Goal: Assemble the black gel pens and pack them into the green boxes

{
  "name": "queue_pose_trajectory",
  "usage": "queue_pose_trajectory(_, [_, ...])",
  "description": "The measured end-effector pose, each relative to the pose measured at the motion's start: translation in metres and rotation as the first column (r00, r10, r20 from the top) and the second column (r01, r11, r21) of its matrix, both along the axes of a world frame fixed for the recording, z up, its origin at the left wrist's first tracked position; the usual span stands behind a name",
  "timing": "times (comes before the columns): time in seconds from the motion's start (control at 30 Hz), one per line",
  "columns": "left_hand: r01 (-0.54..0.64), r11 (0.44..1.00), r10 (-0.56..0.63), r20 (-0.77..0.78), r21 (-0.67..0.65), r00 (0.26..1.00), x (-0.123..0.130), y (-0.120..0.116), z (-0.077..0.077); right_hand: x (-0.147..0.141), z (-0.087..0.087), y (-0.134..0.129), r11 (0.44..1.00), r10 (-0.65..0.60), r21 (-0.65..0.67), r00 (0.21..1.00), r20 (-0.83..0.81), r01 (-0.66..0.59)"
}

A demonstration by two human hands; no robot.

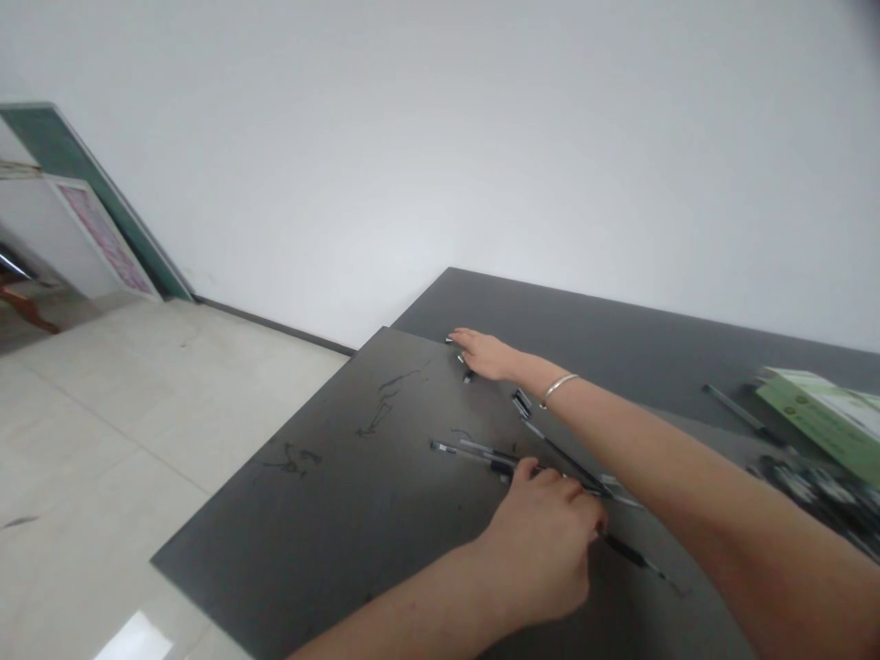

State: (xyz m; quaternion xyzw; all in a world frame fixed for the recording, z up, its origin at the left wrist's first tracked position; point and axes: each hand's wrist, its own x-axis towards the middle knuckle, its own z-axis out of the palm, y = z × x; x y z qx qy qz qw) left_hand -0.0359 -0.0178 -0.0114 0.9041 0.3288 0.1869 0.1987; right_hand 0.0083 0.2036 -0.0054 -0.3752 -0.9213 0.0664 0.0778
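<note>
My left hand (546,532) is low over the dark table, its fingers curled down around several pens. Clear-barrelled pens with black grips (474,451) stick out to the left of its fingers, and another black-gripped pen (625,550) shows on its right. Farther off, my right hand (487,356), with a silver bracelet on the wrist, is bent down near the table. Small pen ends (468,376) poke out beside and under its fingers; the rest of those pens is hidden. More pen ends (521,403) lie below the right wrist.
The dark tabletop (289,522) bears black ink-like marks. At right are a green-and-white box (818,422), a lone pen (742,412) and a blurred heap of pens (818,495). A white wall (481,137) stands behind. A green board (89,174) leans at far left.
</note>
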Motion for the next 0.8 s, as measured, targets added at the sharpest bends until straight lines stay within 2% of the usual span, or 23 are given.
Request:
queue_pose_trajectory(0.13, [0.018,1.000,-0.018,-0.017,-0.003,1.000,-0.001,-0.001,0.000,-0.015,-0.010,0.012,1.000,0.031,-0.002,0.999,0.036,-0.031])
queue_pose_trajectory(0.27, [0.021,1.000,-0.021,-0.022,-0.012,1.000,-0.001,-0.001,0.002,-0.016,-0.013,0.015,0.997,0.079,0.003,0.995,0.053,-0.079])
queue_pose_trajectory(0.53, [0.013,1.000,-0.013,-0.001,0.004,1.000,0.000,-0.001,-0.001,0.006,-0.010,-0.006,0.991,0.129,0.037,0.991,0.045,-0.130])
queue_pose_trajectory(0.8, [0.002,1.000,-0.002,-0.007,0.000,1.000,0.001,0.002,-0.003,0.028,-0.002,-0.025,1.000,0.019,0.016,0.994,0.109,-0.021])
